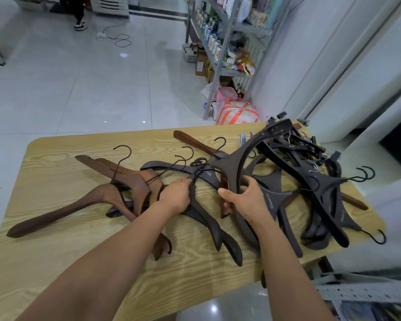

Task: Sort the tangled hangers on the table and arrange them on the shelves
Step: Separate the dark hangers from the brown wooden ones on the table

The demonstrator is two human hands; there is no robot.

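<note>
Head view: shelving rack point(220, 66) is holding cans point(212, 37). Left hand point(175, 195) grip is clamping the dark brown hanger point(206, 218), which is lying on the tabletop point(56, 262). Right hand point(248, 201) grip is clamping the curved dark hanger point(252, 144), long axis running near to far-right, far end raised.

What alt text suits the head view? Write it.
Two hands untangle hangers on a wooden table: the left hand grips one dark hanger, the right hand grips a big curved hanger. Brown hangers lie left, a dark pile right.

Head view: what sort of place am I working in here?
Probably a small shop or its stockroom: metal shelves stocked with cans and packaged snacks, a wooden table heaped with hangers, and a tiled floor.
</note>
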